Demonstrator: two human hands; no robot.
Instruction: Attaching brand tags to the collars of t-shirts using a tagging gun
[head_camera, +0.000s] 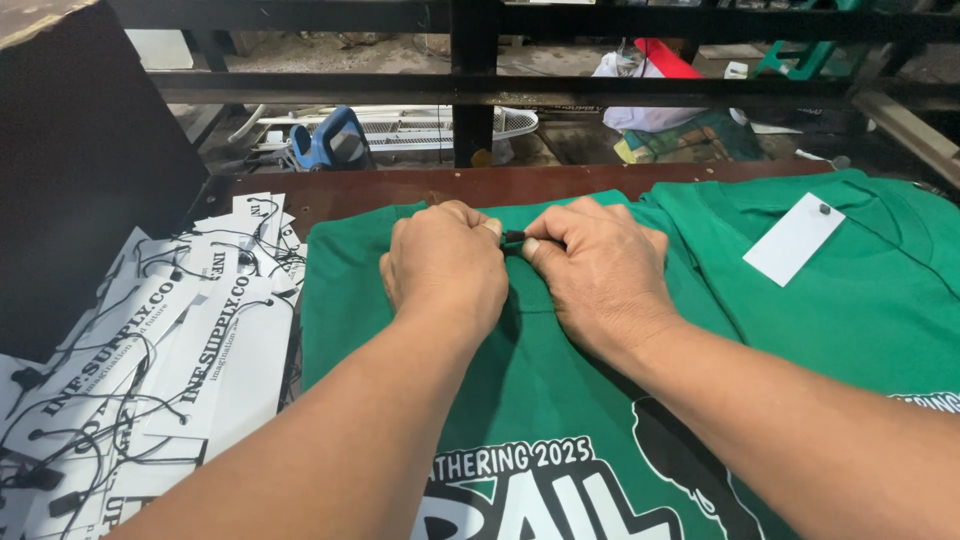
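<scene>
We see both hands at the collar of the green shirt on the table: left hand and right hand pinch a small black fastener between their fingertips. White tags with black strings lie heaped at left; another green shirt with a white tag lies at right.

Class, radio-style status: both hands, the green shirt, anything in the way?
Left hand and right hand pinch small black fastener at green shirt collar. Shirt flat on table. Tag pile to the left, nothing blocking.
</scene>
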